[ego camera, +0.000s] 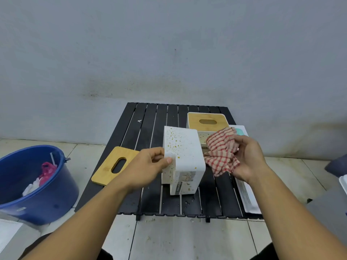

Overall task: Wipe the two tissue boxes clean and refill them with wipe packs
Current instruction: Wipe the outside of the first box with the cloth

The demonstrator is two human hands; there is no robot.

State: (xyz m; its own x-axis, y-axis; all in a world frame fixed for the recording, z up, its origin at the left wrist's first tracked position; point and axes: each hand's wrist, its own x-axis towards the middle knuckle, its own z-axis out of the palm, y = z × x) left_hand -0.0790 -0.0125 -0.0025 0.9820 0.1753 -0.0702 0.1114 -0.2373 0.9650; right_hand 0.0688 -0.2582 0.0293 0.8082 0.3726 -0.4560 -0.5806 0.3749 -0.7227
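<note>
Our left hand (148, 166) pinches a wall of the likely light, rigid tissue box (185, 147); our right hand (249, 158) clutches the soft checked cloth (221, 152).

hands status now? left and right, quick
Left hand: grips the spotted white tissue box at its edge.
Right hand: holds the bunched red checked cloth.

Scuffed grey wall (169, 44) behind; pale floor tiles (187, 239); low black slatted table (142, 132); blue bucket (37, 203) at left.
</note>
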